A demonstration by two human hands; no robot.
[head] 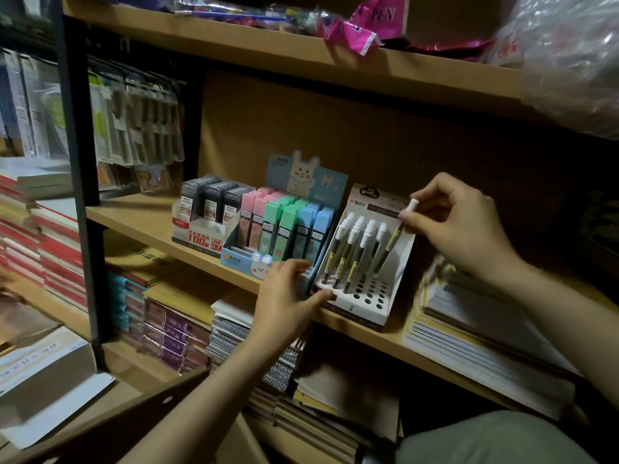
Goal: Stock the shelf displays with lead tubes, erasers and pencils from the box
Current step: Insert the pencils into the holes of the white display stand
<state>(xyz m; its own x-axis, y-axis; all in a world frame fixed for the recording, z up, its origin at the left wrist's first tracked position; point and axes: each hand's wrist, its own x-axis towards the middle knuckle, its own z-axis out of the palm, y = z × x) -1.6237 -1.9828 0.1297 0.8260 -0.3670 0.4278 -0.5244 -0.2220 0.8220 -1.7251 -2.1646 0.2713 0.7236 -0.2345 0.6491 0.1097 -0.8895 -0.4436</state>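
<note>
Nearest the camera, a brown cardboard flap (140,406) crosses the lower left (probably the supply box, contents not visible).

Left hand (288,293): forearm rises from bottom centre, wrist roughly straight. Thumb lies along the front left corner of the pencil display (365,289), fingers spread and lightly curved toward its left wall. The hand is open and touching, not clamped. Judged purpose: bracing the light card stand so it does not slide or tip on the shelf (160,222) while a pencil goes in.

Right hand (455,226): arm enters from the right, wrist bent downward, thumb and forefinger pinched together on the upper end of one pencil (397,234), just below its white cap. Remaining fingers are curled clear. The pencil tilts back, parallel to those already seated, its tip at the right side of the hole grid; whether it has entered a hole, I cannot tell. A high grip suits lowering it into a narrow socket.

Display status: left columns filled with capped pencils, many front and right holes open. Stocking here looks partly done.

Beyond, to the left on the same shelf: pastel lead tubes (288,226) in the rabbit-printed tray, then grey lead tubes (214,202), both rows looking full.
</note>
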